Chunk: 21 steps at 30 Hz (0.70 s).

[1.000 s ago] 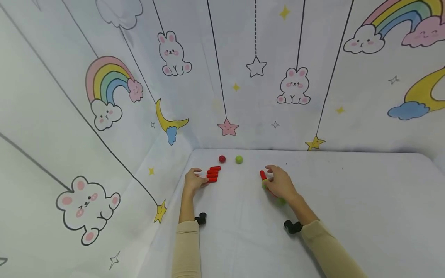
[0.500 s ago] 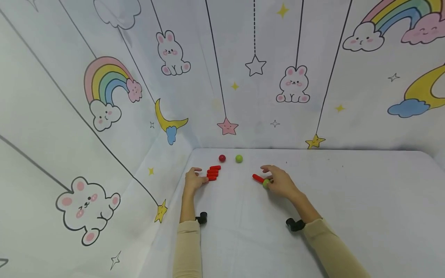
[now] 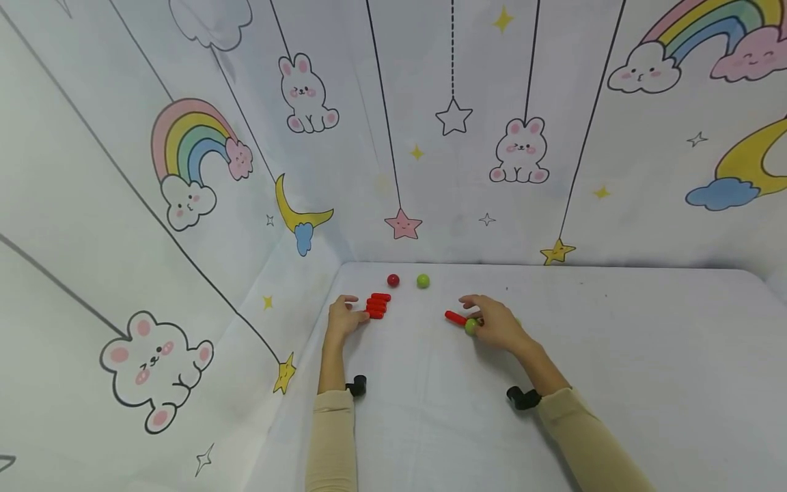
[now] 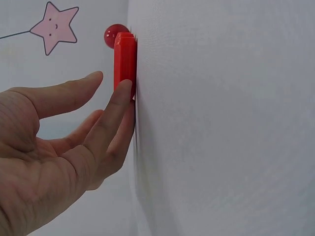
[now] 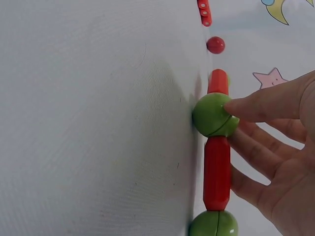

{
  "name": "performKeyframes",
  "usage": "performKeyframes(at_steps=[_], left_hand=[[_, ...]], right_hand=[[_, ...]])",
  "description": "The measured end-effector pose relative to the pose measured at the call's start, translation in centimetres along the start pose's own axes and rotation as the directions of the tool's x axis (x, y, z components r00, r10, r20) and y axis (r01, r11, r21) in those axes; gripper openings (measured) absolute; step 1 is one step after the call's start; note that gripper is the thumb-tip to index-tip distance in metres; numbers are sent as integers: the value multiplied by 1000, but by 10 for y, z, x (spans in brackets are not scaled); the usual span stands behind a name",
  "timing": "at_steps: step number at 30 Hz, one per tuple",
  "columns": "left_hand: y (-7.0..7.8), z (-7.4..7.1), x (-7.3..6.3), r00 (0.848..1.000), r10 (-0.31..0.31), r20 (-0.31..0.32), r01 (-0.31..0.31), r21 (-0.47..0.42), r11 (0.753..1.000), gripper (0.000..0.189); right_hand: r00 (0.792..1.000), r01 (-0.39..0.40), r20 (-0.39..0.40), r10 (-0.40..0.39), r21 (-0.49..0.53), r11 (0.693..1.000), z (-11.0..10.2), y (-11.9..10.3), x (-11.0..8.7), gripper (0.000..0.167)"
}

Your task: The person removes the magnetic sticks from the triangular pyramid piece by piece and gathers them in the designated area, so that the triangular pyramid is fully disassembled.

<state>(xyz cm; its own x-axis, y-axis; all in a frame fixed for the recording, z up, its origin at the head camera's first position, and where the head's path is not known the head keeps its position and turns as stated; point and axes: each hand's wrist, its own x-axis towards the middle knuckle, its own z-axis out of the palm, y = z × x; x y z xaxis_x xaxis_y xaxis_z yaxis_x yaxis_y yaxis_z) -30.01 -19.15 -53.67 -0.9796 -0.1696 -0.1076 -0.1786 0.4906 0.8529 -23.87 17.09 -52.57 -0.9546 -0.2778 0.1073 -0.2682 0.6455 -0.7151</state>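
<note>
Several short red rods (image 3: 377, 307) lie side by side on the white table. My left hand (image 3: 345, 319) touches their near end with fairly straight fingers; in the left wrist view, a fingertip rests on the nearest rod and the thumb stays apart. My right hand (image 3: 496, 324) pinches a green ball (image 5: 211, 117) between thumb and fingers. One red rod (image 3: 456, 318) sticks out from that ball toward the left. A second red rod (image 5: 217, 173) joins it to another green ball (image 5: 213, 226), mostly hidden behind the hand in the head view.
A loose dark red ball (image 3: 393, 280) and a loose green ball (image 3: 423, 281) sit near the table's back edge. Behind them stands a white backdrop (image 3: 363, 171) with rabbits, stars and rainbows. Each wrist wears a black camera (image 3: 524, 398).
The chain in my right hand has turned: its free rod swung from pointing away to pointing left, its far ball going behind the hand. The red rods by my left hand lie slightly closer together.
</note>
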Motion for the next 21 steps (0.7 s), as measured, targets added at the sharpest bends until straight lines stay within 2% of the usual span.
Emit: performKeyframes(at_steps=[4,9,15,18,21], left_hand=[[1,0,0,1000,-10,-2,10,-22,1000,52],[8,0,-2,999,-8,-34,6,-66,998,51],[27,5,-11,994,84,-72,-89,-81,993,45],[39,16,-16,988,146,-44,-149,-81,986,43],[48,32,-20,981,189,46,-186,-58,981,43]], right_hand=[[1000,7,6,-7,14,1000,2,1,1,61],[1000,-8,24,7,34,999,5,0,1,61],[1000,3,16,-3,36,999,5,0,2,62],[999,16,30,-17,29,999,5,-1,3,64],[999,24,44,-25,12,1000,5,0,4,65]])
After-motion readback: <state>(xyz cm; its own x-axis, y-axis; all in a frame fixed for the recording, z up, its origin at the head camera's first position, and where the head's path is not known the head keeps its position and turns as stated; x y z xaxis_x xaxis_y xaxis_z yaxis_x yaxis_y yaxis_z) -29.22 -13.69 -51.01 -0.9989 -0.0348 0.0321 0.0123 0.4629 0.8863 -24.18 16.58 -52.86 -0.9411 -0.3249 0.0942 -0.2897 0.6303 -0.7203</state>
